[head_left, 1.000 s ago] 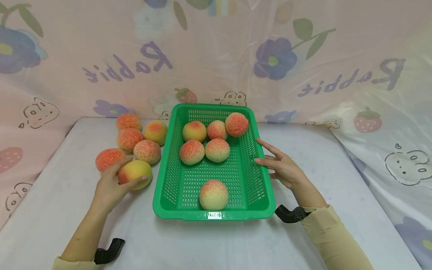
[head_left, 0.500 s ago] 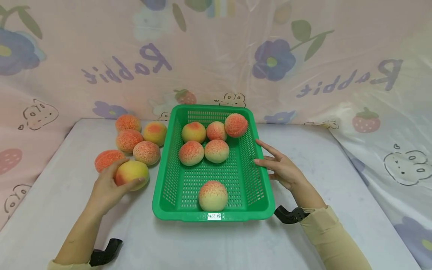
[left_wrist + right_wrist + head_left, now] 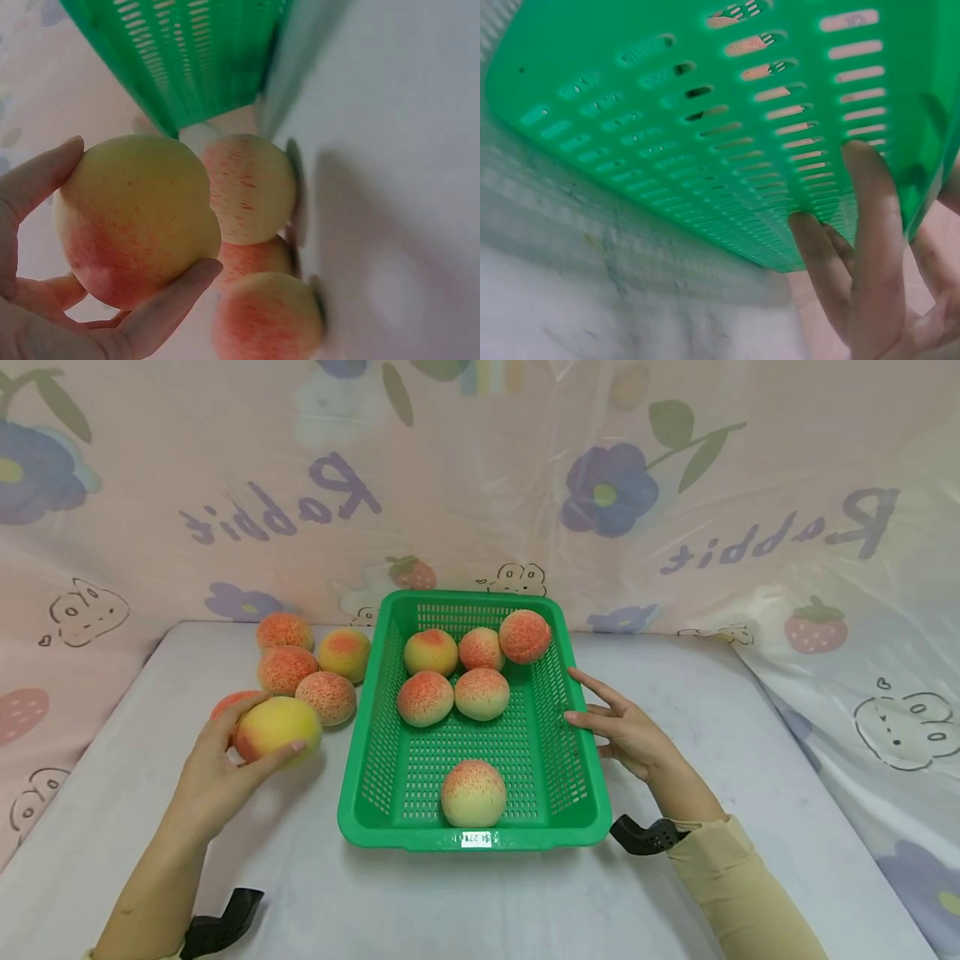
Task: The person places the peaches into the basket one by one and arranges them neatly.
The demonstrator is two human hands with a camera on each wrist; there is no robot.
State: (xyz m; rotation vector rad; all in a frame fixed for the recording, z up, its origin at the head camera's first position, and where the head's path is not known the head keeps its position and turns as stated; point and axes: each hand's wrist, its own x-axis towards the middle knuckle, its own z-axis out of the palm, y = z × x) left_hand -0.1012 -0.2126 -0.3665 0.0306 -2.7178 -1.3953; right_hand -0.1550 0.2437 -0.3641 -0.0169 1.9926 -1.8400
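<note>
My left hand (image 3: pixel 217 768) grips a yellow peach (image 3: pixel 279 731) with a red blush, fingers on one side and thumb on the other. In the left wrist view the same peach (image 3: pixel 139 217) is raised in front of other peaches. At the right side of a green slotted basket (image 3: pixel 476 838), my right hand (image 3: pixel 626 731) rests its extended fingers against the rim and outer wall. The right wrist view shows those fingers (image 3: pixel 874 210) along the slotted wall. Inside the basket are several peaches (image 3: pixel 482 695) toward the back and one peach (image 3: pixel 474 793) by the front wall.
Left of the basket lies a group of peaches (image 3: pixel 288 670) on the white-covered table (image 3: pixel 285 893). One of them is partly hidden behind the held peach. A printed curtain (image 3: pixel 465 477) hangs behind the table. Each wrist wears a black device (image 3: pixel 225 922).
My left hand has lifted the yellow peach and carried it left and closer to me, now overlapping a red peach. The right hand and basket have stayed put.
</note>
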